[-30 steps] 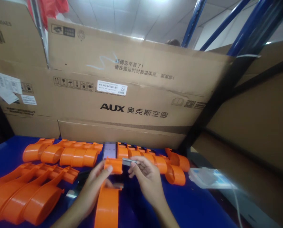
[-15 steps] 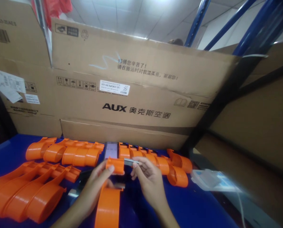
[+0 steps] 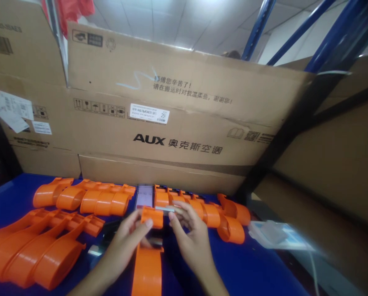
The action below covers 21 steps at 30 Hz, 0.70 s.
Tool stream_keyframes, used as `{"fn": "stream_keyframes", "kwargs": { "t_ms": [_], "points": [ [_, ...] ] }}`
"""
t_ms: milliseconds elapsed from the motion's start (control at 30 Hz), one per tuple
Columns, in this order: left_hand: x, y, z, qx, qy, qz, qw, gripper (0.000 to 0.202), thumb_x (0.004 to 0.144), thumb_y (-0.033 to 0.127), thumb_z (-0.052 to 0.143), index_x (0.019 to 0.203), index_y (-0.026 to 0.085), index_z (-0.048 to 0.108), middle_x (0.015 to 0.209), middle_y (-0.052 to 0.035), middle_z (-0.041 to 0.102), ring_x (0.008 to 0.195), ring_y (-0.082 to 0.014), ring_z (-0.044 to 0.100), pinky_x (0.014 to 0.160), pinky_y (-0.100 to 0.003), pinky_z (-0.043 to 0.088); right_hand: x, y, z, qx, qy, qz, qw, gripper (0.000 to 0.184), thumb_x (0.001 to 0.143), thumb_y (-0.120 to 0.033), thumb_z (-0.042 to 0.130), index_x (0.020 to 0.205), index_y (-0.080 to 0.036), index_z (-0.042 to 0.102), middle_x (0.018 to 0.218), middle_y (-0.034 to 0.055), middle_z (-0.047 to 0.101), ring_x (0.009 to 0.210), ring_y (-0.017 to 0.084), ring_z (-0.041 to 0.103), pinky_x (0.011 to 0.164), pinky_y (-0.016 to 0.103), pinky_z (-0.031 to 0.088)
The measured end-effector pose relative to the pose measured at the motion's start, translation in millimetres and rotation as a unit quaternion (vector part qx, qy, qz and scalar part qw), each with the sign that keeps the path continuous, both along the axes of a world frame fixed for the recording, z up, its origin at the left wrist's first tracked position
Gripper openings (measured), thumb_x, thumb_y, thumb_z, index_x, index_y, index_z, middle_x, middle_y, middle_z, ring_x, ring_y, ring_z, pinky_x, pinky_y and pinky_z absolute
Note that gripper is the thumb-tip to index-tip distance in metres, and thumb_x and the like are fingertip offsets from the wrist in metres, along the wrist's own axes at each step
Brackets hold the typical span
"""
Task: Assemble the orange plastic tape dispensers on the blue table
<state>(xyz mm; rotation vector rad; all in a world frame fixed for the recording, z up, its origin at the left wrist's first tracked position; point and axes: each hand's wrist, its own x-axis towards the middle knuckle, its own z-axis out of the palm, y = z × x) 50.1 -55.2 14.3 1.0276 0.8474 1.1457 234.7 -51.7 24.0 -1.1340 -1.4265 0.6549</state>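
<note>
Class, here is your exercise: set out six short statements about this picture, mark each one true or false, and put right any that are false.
1. The left hand holds an orange part. True.
2. The right hand holds nothing. False: it holds a thin metal strip.
3. The phone has other orange parts on both sides. True.
4. The table top is white. False: it is blue.
5. Cardboard stands behind the phone. True.
6. The letters AUX are red. False: they are black.
</note>
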Motion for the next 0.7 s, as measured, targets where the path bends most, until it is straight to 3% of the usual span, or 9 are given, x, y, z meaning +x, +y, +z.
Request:
{"fn": "stream_keyframes", "kwargs": {
  "t_ms": [200, 333, 500, 700],
  "points": [
    [-6.4, 7.8, -5.7, -0.005, 0.023, 0.037, 0.999, 0.053, 0.079, 0.054, 0.073, 0.116, 0.018, 0.066, 0.061, 0.0003, 0.065, 0.050, -0.0129, 0.057, 0.050, -0.020, 0.043, 3.4, -0.4, 2.6, 0.001, 0.034, -0.002, 0.999, 0.021, 0.087, -0.041, 0.071, 0.094, -0.021, 0.076, 0.092, 0.0081, 0.076, 0.076, 0.023, 0.068, 0.060, 0.030, 0.054],
    [-6.9, 6.8, -7.2, 0.000, 0.025, 0.033, 0.999, 0.055, 0.080, 0.054, 0.071, 0.121, 0.018, 0.065, 0.058, 0.0016, 0.064, 0.049, -0.0131, 0.056, 0.049, -0.020, 0.041, -0.3, -2.6, 5.4, 0.006, 0.033, 0.024, 0.999, 0.021, 0.088, -0.040, 0.070, 0.098, -0.022, 0.078, 0.094, 0.0080, 0.073, 0.070, 0.019, 0.065, 0.055, 0.028, 0.051],
    [-3.0, 1.1, -7.6, 0.021, 0.042, 0.019, 0.999, 0.056, 0.084, 0.051, 0.069, 0.127, 0.016, 0.061, 0.066, -0.0008, 0.068, 0.057, -0.0159, 0.061, 0.060, -0.025, 0.049, -4.7, -4.0, 5.5, 0.000, 0.008, 0.073, 0.997, 0.020, 0.089, -0.039, 0.068, 0.096, -0.022, 0.078, 0.086, 0.0063, 0.069, 0.066, 0.017, 0.061, 0.057, 0.028, 0.050],
    [-4.9, 2.4, -5.4, 0.006, 0.026, 0.025, 0.999, 0.056, 0.079, 0.051, 0.074, 0.120, 0.015, 0.064, 0.054, 0.0015, 0.064, 0.048, -0.0147, 0.058, 0.051, -0.022, 0.043, -4.0, -4.3, 7.0, 0.010, -0.059, 0.073, 0.996, 0.021, 0.094, -0.036, 0.061, 0.104, -0.023, 0.074, 0.091, 0.0063, 0.072, 0.073, 0.020, 0.064, 0.066, 0.031, 0.051]
  ]
}}
